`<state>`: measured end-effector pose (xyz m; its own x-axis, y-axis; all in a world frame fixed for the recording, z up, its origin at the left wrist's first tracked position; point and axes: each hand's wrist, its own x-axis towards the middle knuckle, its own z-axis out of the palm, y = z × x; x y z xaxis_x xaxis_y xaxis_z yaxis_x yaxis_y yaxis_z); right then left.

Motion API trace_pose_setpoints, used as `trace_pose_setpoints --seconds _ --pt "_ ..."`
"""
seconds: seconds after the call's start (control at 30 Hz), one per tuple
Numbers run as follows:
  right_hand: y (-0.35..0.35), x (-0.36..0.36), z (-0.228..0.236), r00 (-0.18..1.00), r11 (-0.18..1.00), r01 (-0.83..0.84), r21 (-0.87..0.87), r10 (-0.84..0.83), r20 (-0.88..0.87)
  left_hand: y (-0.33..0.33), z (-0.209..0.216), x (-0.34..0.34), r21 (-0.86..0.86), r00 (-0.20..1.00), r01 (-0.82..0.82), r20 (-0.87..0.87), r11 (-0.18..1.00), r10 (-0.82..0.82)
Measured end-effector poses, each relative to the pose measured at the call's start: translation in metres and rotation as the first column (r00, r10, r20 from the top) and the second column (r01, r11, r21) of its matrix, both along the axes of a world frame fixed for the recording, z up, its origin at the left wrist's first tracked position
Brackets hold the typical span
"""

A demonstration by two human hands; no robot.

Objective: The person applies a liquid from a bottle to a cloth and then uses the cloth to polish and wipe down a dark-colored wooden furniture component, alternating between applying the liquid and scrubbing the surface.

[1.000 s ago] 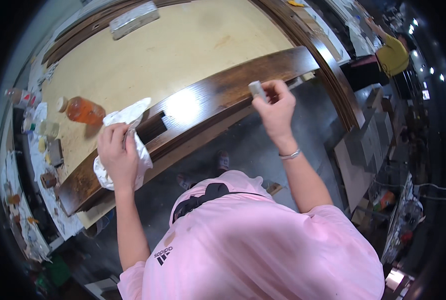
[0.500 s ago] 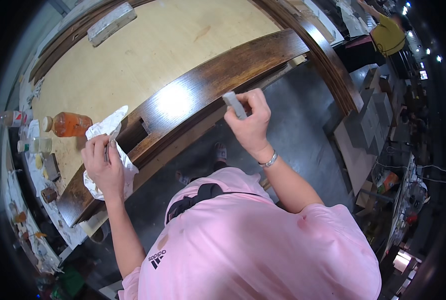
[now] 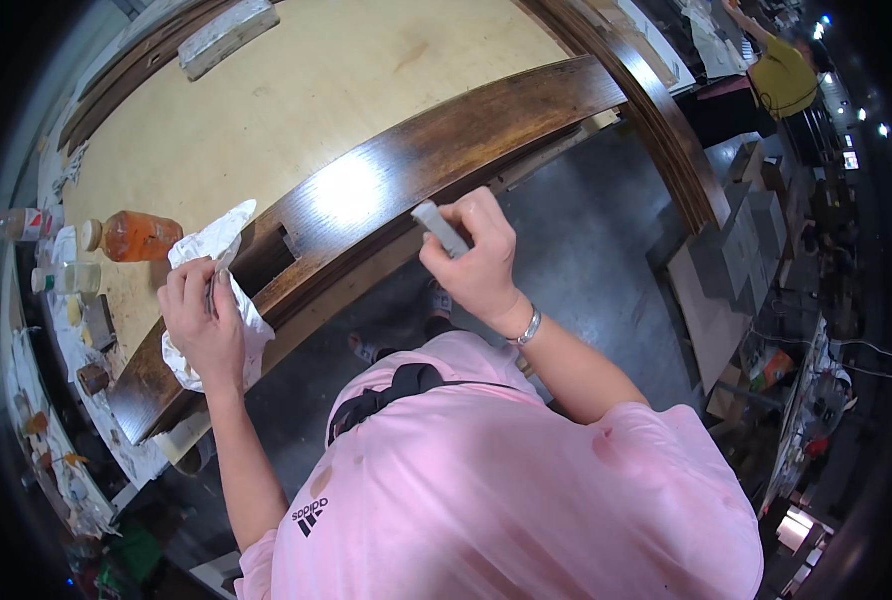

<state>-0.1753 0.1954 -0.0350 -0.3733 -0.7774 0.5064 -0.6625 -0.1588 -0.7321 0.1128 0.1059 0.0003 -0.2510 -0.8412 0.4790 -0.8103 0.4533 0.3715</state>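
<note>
Worktop (image 3: 366, 120) is the biggest thing I have in view, pale board surface. Along its near edge I see a long curved dark board (image 3: 486, 122), glossy, dark recess toward its left end. More dark boards (image 3: 658, 115) run along the right side, close to the curved board's right end. I've got a person in a yellow top (image 3: 784, 80) at far right, well apart from the work. Silvery block (image 3: 228, 38) sits at the far left of the worktop. White crumpled sheet (image 3: 216, 236) drapes over the curved board's left part, and I have the left hand (image 3: 204, 315) on it: fingers drawn in narrow, gripping the sheet. Right hand (image 3: 481, 245) is at the board's near side, about mid-length, fingers pinching a small grey block. Amber bottle (image 3: 142, 237) is left of the sheet, clear bottle (image 3: 71, 278) further left. Grey block (image 3: 440, 230) points up and left out of the right fingers, close to the board's near edge; I can't tell if they touch. Smallest: metal bracelet (image 3: 530, 325) on the right wrist
</note>
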Motion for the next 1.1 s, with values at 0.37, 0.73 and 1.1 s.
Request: trace_pose_setpoints --seconds 0.37,0.73,1.1 --pt "0.000 0.012 0.003 1.000 0.999 0.001 -0.033 -0.001 0.000 -0.001 0.000 0.002 -0.026 1.000 0.005 0.011 1.000 -0.005" --pt "-0.013 -0.038 0.006 0.964 0.965 0.261 -0.003 -0.260 0.059 0.001 0.001 0.002 -0.015 1.000 0.016 0.012 1.000 -0.016" --pt "-0.013 -0.065 -0.007 0.930 0.943 0.333 -0.024 -0.324 0.174 0.001 -0.003 0.002 -0.018 1.000 0.009 -0.001 1.000 -0.009"
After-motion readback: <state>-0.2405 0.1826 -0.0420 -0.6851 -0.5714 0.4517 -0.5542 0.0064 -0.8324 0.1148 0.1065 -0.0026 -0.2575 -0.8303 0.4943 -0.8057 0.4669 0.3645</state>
